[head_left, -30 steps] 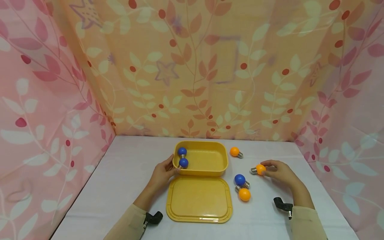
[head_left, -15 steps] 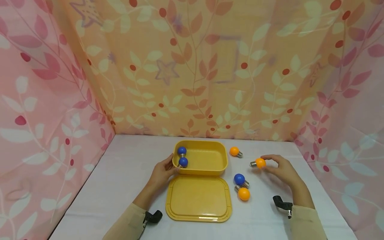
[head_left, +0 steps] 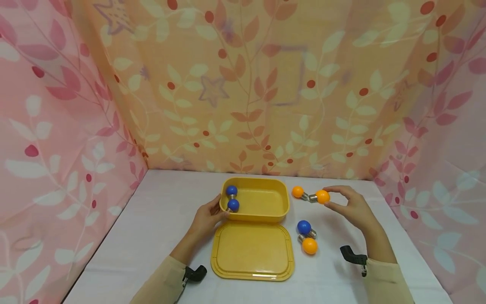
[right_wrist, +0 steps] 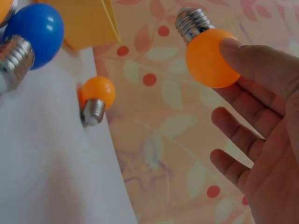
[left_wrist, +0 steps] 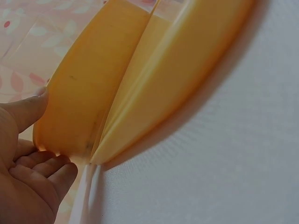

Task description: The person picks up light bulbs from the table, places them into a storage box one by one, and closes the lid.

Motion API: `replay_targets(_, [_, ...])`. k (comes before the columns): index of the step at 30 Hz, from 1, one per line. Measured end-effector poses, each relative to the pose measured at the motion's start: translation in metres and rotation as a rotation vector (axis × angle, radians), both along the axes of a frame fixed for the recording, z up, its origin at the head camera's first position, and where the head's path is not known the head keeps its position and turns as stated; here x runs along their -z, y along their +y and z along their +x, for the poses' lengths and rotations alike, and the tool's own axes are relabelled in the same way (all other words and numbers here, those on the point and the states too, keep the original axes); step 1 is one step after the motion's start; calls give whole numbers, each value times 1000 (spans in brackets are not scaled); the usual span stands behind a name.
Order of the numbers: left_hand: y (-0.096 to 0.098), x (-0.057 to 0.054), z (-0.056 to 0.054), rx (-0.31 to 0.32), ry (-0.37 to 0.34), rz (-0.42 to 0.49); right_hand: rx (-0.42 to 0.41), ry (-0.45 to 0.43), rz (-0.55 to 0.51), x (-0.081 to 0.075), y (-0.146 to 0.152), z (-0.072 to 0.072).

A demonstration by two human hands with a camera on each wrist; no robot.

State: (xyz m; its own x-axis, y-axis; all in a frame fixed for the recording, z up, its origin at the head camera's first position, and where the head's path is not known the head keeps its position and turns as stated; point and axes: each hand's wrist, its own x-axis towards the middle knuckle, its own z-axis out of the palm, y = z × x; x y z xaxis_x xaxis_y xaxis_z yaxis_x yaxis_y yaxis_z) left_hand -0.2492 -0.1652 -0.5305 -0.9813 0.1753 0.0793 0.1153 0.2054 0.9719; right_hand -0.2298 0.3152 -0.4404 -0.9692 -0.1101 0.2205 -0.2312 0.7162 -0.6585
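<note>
My right hand pinches an orange light bulb by its globe, thumb against fingers, above the table. The bulb's silver screw base points left in the head view. My left hand grips the left end of a yellow plastic box; its thumb and fingers lie about that corner in the left wrist view. Inside the box, along its left side, lie two blue bulbs, one at the back and one in front. In the right wrist view the orange bulb shows plainly between thumb and fingers.
A flat yellow lid lies in front of the box. An orange bulb rests right of the box's back corner. Nearer, a blue bulb and another orange bulb lie together. A patterned cloth stands behind the white table.
My right hand has lifted the orange bulb off the table and carried it back and slightly left, towards the far orange bulb. The left hand stays on the box.
</note>
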Motion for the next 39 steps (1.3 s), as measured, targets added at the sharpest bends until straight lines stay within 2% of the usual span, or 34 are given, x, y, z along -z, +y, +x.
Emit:
replay_targets(8, [0,1,0,-3,-2,-7,-50,26,25,-20,-23,-12])
replay_targets(17, [0,0,2,-6,-15,-18,-201,105,36,-43,-50,-32])
replay_targets(23, [0,-2,2,-3,-10,-13,-222,70,13,-45,-67,-52])
replay_targets(32, [0,-1,1,-6,8,-14,-279,47,53,-45,-96,-77])
replay_targets(39, [1,1,0,-14,-8,15,-413,52,60,-47,-118,-92])
